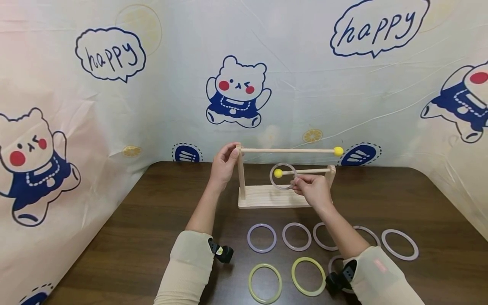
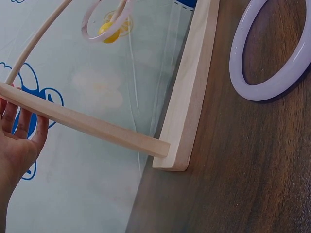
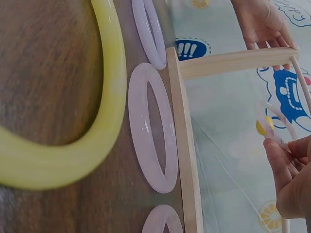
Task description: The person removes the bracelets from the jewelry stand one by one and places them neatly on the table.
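Note:
A wooden stand has a left post with a long upper rod and a shorter right post with a lower rod. Both rods end in a yellow ball. My left hand grips the top of the left post, thumb in front and fingers partly hidden behind it. Between thumb and fingers, my right hand pinches a translucent pale pink ring. In the head view this ring encircles the lower rod's yellow ball, held upright. From the right wrist, the ring overlaps that ball.
In front of the stand, a row of rings lies on the dark wooden table, from a purple ring to a pale lilac ring. Nearer are a yellow-green ring and another like it. My right forearm covers some rings.

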`<state>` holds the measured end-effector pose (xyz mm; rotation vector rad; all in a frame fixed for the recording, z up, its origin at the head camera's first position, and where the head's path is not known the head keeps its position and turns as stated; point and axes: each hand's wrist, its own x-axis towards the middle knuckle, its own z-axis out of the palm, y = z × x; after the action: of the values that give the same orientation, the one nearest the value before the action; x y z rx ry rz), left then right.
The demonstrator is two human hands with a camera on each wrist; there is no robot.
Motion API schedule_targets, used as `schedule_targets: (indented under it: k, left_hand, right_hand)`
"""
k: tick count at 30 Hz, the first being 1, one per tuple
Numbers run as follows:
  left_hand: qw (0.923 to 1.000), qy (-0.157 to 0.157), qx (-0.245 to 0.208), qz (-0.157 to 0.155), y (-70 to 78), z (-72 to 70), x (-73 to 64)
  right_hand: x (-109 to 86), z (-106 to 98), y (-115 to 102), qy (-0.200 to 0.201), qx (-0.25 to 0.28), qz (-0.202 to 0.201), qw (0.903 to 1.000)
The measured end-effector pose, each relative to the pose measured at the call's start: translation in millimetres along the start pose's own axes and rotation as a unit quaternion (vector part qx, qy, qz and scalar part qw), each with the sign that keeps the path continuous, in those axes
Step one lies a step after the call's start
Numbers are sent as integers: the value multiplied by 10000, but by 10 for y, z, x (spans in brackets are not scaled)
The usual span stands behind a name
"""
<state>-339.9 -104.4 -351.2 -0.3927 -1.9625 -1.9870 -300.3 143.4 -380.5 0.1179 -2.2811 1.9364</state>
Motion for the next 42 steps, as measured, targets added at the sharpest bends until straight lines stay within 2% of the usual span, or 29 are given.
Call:
schedule_targets:
  k: [11, 24, 30, 42]
  left_hand:
    - [10000, -3, 10, -46, -4, -1, 8]
    - [9999, -41, -64, 67, -9, -3, 6]
    - [9999, -50, -35, 80, -8, 1, 5]
    - [10000, -34, -14, 34, -15, -1, 11]
  right_hand:
    - [-24, -109, -11, -45, 194, 84, 9998]
    - [-175, -263, -112, -509, 394, 329, 9974]
    - [-217, -314, -113, -591, 592, 483, 9953]
    - [-246, -408, -98, -706, 487, 698, 9939]
